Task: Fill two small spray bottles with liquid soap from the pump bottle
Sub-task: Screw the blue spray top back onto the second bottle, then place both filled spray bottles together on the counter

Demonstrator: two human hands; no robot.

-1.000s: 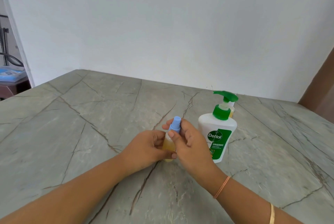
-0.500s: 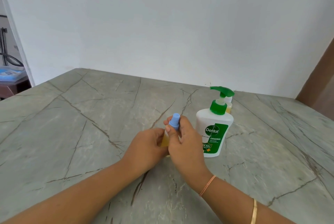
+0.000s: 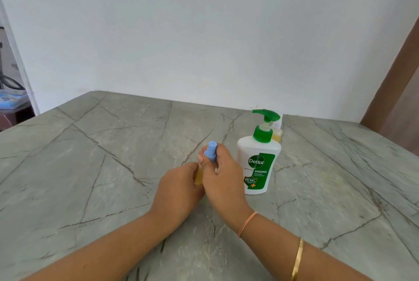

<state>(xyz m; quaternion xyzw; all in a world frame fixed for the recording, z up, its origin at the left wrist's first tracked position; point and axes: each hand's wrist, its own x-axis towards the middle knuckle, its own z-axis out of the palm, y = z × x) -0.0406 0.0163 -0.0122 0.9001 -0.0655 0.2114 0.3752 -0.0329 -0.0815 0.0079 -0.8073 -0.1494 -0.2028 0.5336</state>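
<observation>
A small spray bottle (image 3: 199,175) holding yellow liquid stands between my hands near the middle of the marble table. My left hand (image 3: 179,186) wraps around its body. My right hand (image 3: 223,173) grips its blue spray top (image 3: 210,150), which sticks up above my fingers. Just to the right stands the white pump bottle (image 3: 258,162) with a green pump and green label. Behind the pump bottle, a second small bottle (image 3: 277,132) with yellow liquid and a white top is partly hidden.
The grey-green marble table (image 3: 90,167) meets a white wall at the back. A brown wooden panel (image 3: 394,99) rises at the far right. A doorway with a blue object (image 3: 11,99) lies past the table's left edge.
My view has tilted up slightly, so hands and bottles sit lower in the frame. Both hands stay on the small spray bottle, the right one shifting its grip on the blue top.
</observation>
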